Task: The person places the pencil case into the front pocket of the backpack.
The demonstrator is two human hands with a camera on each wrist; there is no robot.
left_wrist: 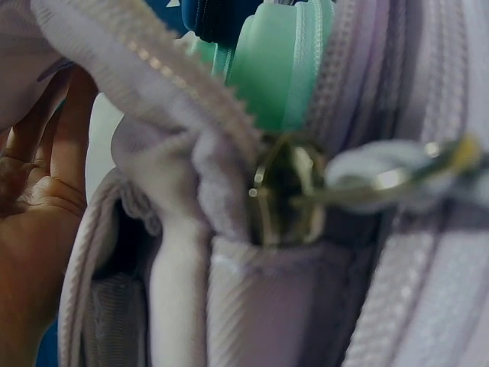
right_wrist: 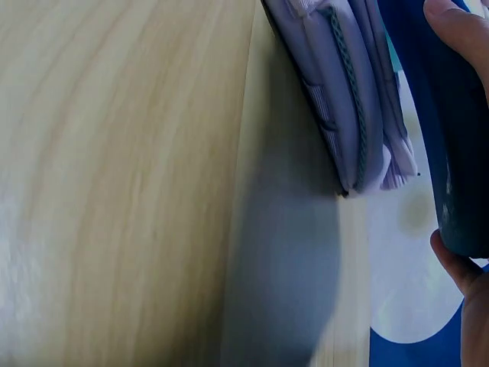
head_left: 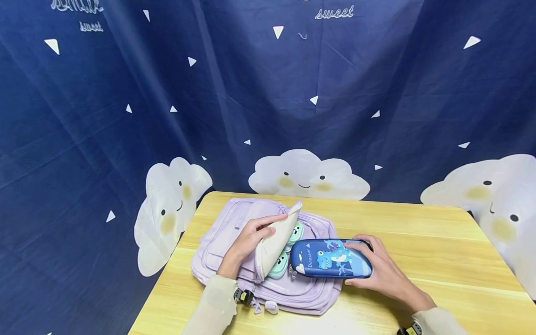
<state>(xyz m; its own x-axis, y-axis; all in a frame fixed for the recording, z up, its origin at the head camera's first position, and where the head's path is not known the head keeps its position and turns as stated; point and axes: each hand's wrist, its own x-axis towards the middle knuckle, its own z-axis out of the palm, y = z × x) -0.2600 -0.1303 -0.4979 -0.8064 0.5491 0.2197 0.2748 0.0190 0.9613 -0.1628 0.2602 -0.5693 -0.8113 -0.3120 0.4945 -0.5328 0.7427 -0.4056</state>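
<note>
A lilac backpack (head_left: 222, 232) lies on the table with its front pocket unzipped. My left hand (head_left: 247, 238) holds up the pocket flap (head_left: 276, 244), whose cream lining faces the opening. Two mint-green cases (head_left: 279, 266) with printed faces sit inside the pocket, partly covered. A dark blue pencil case (head_left: 311, 261) with a dinosaur picture is gripped at its right end by my right hand (head_left: 385, 272). Its left end is over the pocket, beside the mint cases. The left wrist view shows the zipper pull (left_wrist: 289, 191) close up, with a mint case (left_wrist: 267, 69) behind it.
The wooden table (head_left: 435, 251) extends to the right of the backpack. Behind it hangs a dark blue curtain (head_left: 356, 83) printed with clouds and triangles. Zipper charms (head_left: 271, 307) dangle at the backpack's near edge.
</note>
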